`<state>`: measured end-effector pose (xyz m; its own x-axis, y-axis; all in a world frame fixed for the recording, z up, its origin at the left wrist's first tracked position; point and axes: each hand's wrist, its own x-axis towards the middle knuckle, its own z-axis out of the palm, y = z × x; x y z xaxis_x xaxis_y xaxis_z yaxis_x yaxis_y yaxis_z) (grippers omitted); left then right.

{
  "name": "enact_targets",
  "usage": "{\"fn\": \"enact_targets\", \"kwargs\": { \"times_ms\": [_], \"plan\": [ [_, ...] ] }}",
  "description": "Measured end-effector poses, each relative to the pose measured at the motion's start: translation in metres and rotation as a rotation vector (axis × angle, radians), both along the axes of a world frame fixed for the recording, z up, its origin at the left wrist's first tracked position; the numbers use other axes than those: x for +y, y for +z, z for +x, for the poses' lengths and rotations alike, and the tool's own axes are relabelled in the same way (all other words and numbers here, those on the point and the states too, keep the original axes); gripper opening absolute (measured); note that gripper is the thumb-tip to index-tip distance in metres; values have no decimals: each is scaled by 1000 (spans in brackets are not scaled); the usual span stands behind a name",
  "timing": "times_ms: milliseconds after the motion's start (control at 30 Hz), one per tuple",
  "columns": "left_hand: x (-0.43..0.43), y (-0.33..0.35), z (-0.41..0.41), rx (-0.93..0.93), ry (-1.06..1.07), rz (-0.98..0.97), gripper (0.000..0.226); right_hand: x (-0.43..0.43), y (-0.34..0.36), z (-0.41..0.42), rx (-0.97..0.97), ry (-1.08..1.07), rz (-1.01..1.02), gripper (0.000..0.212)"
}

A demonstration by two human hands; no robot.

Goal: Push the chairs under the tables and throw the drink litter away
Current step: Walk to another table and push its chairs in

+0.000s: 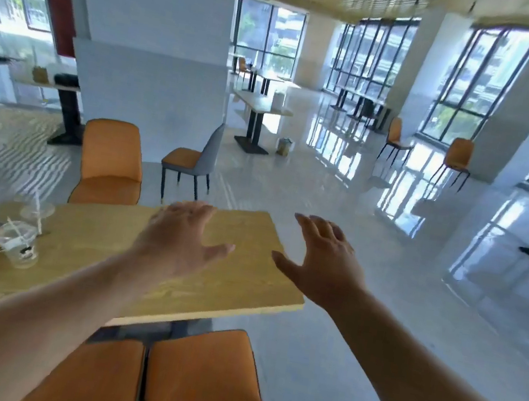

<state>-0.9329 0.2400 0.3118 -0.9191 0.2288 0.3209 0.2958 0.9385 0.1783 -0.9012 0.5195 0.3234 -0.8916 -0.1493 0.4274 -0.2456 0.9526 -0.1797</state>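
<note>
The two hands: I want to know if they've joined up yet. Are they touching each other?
Apart. In the head view the left hand and right hand spread open above the wooden table, with tabletop plainly visible between the thumbs.

White pillar (152, 26), tall windows (475, 84)

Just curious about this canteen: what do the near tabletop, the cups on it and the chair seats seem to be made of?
Tabletop: wood or wood-look laminate, matt, with visible grain and a pale edge. Cups: clear thin plastic, see-through, with straws. Chair seats: smooth orange padding, probably faux leather; a soft sheen.
</note>
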Motion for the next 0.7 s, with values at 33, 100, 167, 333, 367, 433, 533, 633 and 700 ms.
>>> {"fn": "enact_targets", "kwargs": {
  "times_ms": [33, 100, 167, 333, 367, 433, 533, 633, 700],
  "plan": [
    [22, 34, -6, 37, -28, 12, 98, 22, 29, 0, 46, -25, 7, 93],
    [68, 95, -15, 118, -84, 22, 97, 69, 81, 3, 140, -70, 29, 95],
    [115, 145, -19, 228, -125, 38, 91, 117, 126, 8, 225, -109, 47, 97],
    [237, 220, -27, 401, -238, 80, 81, 232, 208, 26, 399, -200, 78, 93],
    [260, 231, -30, 424, -256, 92, 82, 252, 221, 29, 420, -214, 83, 92],
    [304, 250, -39, 464, -295, 137, 84, 288, 243, 30, 445, -246, 91, 91],
    [367, 267, -56, 479, -347, 223, 84, 333, 261, 21, 457, -301, 95, 88],
    [425, 266, -85, 454, -375, 259, 83, 372, 264, 1, 433, -340, 104, 85],
    [461, 258, -112, 420, -416, 256, 81, 397, 261, -19, 400, -363, 129, 84]
  ]
}}
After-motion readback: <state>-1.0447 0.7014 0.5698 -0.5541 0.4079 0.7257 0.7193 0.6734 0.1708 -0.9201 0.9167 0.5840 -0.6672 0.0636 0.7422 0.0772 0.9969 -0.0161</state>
